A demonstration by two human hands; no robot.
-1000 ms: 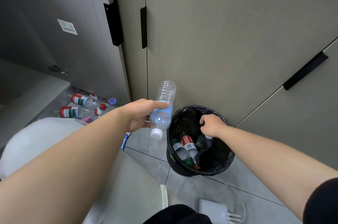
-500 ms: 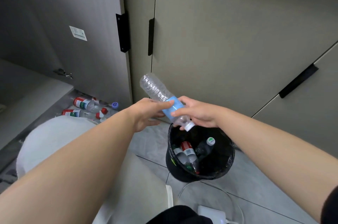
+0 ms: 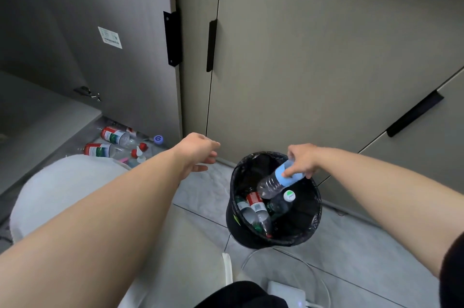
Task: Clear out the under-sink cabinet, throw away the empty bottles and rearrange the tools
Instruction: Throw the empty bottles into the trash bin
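My right hand (image 3: pixel 302 160) grips a clear empty bottle with a blue label (image 3: pixel 278 180) and holds it tilted into the mouth of the black bin (image 3: pixel 241 229), which has a black liner. Several discarded bottles (image 3: pixel 256 209) lie inside the bin. My left hand (image 3: pixel 198 152) hangs free to the left of the bin, fingers relaxed, holding nothing. On the floor of the open under-sink cabinet (image 3: pixel 50 121) lie red-labelled bottles (image 3: pixel 113 135) and loose caps.
The open cabinet door (image 3: pixel 113 56) stands at the left with a black handle. Closed grey doors (image 3: pixel 313 56) rise behind the bin. My knee in pale trousers (image 3: pixel 62 189) fills the lower left. A white power adapter (image 3: pixel 286 294) with a cable lies on the tiled floor.
My left hand has let go of the blue-labelled bottle and pulled back left. My right hand took it and lowered it into the bin's mouth.
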